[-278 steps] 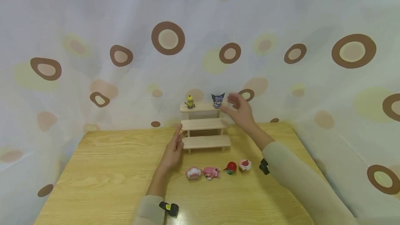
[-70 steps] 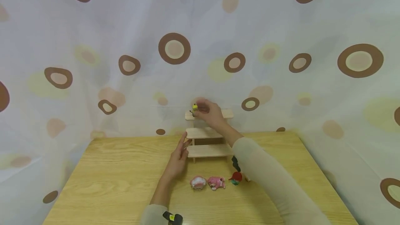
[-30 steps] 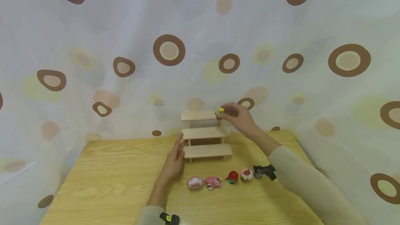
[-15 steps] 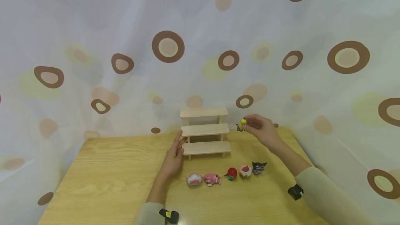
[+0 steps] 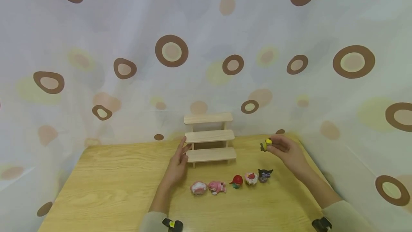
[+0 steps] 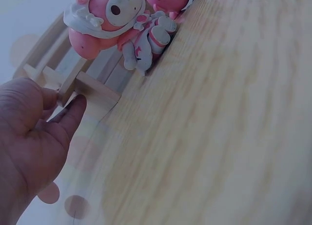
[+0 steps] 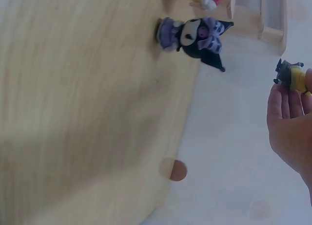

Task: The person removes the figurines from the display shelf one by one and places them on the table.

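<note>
My right hand [image 5: 291,155] pinches a small yellow-and-grey minion figurine [image 5: 266,144] between thumb and fingers, above the table's right side. In the right wrist view the figurine [image 7: 291,76] lies sideways in that view at the fingertips. My left hand [image 5: 176,165] holds the left end of a three-tier wooden display stand [image 5: 210,136]; in the left wrist view, thumb and fingers are at the end of one board [image 6: 73,81]. Just below and left of the right hand stands a black-and-purple figurine [image 5: 264,175] with pointed ears.
A row of figurines stands in front of the stand: a pink-and-white one [image 5: 198,188], a pink one [image 5: 217,187], one with a red cap [image 5: 236,181] and a white-and-pink one [image 5: 251,178]. Behind the wooden table [image 5: 119,182] hangs a patterned cloth [image 5: 199,81].
The minion figurine has left the stand's top tier and moved right and down in my right hand. The black-and-purple figurine went from the top tier to the table row. My left hand stays put.
</note>
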The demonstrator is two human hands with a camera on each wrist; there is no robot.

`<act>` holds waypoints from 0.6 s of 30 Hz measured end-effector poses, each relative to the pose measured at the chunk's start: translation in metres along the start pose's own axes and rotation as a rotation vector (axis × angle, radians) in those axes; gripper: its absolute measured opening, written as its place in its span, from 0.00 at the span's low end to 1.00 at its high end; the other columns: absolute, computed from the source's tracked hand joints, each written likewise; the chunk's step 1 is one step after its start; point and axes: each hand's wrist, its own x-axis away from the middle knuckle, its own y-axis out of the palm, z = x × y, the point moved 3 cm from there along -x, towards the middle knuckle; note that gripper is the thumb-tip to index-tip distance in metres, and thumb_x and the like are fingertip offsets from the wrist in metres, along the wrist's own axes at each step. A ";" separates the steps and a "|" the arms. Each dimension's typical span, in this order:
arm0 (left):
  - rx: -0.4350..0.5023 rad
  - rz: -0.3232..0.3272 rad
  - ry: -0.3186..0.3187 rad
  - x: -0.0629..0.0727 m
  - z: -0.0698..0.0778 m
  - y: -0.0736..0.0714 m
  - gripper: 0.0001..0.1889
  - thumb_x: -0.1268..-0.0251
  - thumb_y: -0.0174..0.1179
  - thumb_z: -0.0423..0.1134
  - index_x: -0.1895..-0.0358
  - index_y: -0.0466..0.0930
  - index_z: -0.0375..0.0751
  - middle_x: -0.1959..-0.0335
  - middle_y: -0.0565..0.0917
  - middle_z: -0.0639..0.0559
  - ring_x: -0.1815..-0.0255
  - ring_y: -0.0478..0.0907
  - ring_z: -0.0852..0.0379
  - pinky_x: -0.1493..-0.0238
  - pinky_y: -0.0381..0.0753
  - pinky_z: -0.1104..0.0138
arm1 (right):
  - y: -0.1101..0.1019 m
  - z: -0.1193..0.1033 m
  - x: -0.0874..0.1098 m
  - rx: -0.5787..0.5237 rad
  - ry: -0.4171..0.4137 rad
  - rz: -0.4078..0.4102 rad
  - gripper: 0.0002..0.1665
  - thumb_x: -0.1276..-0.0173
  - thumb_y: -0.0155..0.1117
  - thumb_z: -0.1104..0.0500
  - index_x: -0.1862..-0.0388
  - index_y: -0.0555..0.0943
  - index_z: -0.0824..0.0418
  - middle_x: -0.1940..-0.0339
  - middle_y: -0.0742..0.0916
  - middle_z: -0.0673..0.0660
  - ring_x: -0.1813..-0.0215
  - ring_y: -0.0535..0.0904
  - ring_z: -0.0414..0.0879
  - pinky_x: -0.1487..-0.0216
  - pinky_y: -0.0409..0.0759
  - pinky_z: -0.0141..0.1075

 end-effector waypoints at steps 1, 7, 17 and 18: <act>-0.002 0.000 0.002 0.000 0.000 0.000 0.39 0.15 0.44 0.28 0.12 0.42 0.63 0.19 0.68 0.44 0.26 0.71 0.34 0.41 0.80 0.58 | -0.003 0.002 0.003 -0.003 0.008 0.009 0.26 0.22 0.68 0.59 0.32 0.76 0.71 0.41 0.85 0.61 0.44 0.83 0.30 0.44 0.83 0.26; 0.018 0.001 0.004 -0.001 0.001 -0.001 0.39 0.15 0.45 0.27 0.12 0.43 0.63 0.19 0.67 0.44 0.23 0.68 0.34 0.32 0.77 0.49 | -0.018 0.019 0.020 0.014 0.082 0.039 0.29 0.20 0.66 0.58 0.29 0.72 0.74 0.36 0.82 0.65 0.44 0.80 0.26 0.44 0.80 0.23; 0.046 0.017 -0.009 0.000 0.003 0.000 0.39 0.15 0.46 0.28 0.13 0.46 0.65 0.20 0.69 0.45 0.24 0.70 0.34 0.27 0.71 0.42 | -0.029 0.049 0.049 0.074 0.237 0.027 0.34 0.20 0.66 0.52 0.27 0.70 0.73 0.31 0.78 0.72 0.46 0.77 0.22 0.45 0.79 0.22; 0.048 0.016 -0.008 0.000 0.004 0.000 0.38 0.15 0.46 0.28 0.13 0.46 0.65 0.20 0.69 0.45 0.25 0.70 0.34 0.28 0.71 0.42 | -0.029 0.051 0.052 0.078 0.243 0.024 0.34 0.20 0.66 0.52 0.28 0.70 0.73 0.32 0.79 0.72 0.46 0.78 0.23 0.45 0.80 0.23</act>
